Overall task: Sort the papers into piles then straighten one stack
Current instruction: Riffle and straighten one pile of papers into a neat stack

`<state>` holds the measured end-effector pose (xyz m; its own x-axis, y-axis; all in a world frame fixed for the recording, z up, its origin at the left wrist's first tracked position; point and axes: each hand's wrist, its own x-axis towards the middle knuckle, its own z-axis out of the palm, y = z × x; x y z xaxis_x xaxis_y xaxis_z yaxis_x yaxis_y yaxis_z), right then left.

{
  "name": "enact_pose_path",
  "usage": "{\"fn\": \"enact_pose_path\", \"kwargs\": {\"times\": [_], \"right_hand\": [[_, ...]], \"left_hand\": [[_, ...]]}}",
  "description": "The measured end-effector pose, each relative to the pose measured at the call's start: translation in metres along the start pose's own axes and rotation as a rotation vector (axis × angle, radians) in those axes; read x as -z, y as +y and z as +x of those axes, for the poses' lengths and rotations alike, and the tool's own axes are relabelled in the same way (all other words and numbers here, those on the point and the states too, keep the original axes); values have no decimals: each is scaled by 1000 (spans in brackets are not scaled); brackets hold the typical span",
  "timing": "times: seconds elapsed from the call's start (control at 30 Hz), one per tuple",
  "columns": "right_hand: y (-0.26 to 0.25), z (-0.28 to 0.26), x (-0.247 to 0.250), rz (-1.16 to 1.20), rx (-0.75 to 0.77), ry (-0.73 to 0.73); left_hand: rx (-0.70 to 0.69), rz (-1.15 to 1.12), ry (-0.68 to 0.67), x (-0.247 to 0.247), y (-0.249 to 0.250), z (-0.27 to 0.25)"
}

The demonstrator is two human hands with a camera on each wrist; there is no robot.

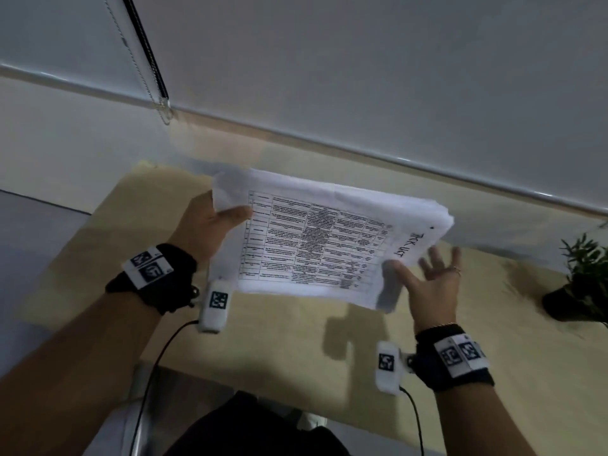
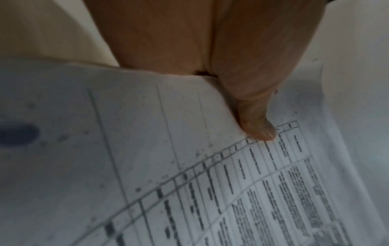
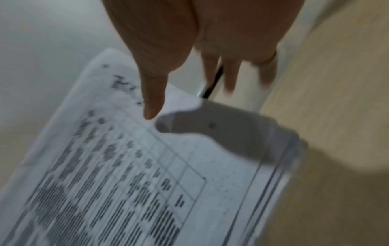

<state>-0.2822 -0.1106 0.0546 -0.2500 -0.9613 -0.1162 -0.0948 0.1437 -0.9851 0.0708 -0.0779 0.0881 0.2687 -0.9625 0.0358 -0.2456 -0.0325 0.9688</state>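
Observation:
A stack of white papers (image 1: 322,238) with a printed table on the top sheet is held in the air above the tan table (image 1: 263,343). My left hand (image 1: 210,225) grips the stack's left edge, thumb (image 2: 258,116) pressed on the top sheet (image 2: 189,183), fingers hidden underneath. My right hand (image 1: 427,274) is at the stack's near right corner with fingers (image 3: 231,74) straight and spread. Its thumb (image 3: 153,96) lies at the sheet's (image 3: 147,166) edge. The picture is blurred, so I cannot tell whether it touches.
A small potted plant (image 1: 579,281) stands on the table at the right. A window blind (image 1: 362,77) and its bead cord (image 1: 144,77) hang behind the table's far edge. Cables run from both wrist units toward my body.

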Motion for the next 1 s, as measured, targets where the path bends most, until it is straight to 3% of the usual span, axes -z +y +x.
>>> {"fn": "enact_pose_path", "kwargs": {"times": [0.07, 0.13, 0.2, 0.27, 0.43, 0.67, 0.83, 0.9, 1.0], "right_hand": [[-4, 1, 0, 38, -59, -128], [-6, -2, -1, -94, 34, -92], [-4, -10, -4, -159, 168, -25], [5, -20, -4, -207, 245, 35], [62, -36, -6, -466, 62, -50], [81, -33, -6, -498, 49, -43], [48, -26, -4, -434, 89, -59], [51, -18, 2, -441, 43, -121], [90, -11, 0, -554, -211, -251]], "left_hand": [[41, -23, 66, -9, -11, -3], [-10, 48, 188, -23, -11, -12], [-110, 52, 259, -38, -9, -25], [-122, 42, 306, -49, -15, -38], [127, 32, 224, -57, -64, -56], [184, 8, 269, -58, -64, -50], [189, 113, 207, -38, -58, -29], [345, 91, 132, -32, -70, -21], [582, 203, -14, -38, -103, -26]]}}
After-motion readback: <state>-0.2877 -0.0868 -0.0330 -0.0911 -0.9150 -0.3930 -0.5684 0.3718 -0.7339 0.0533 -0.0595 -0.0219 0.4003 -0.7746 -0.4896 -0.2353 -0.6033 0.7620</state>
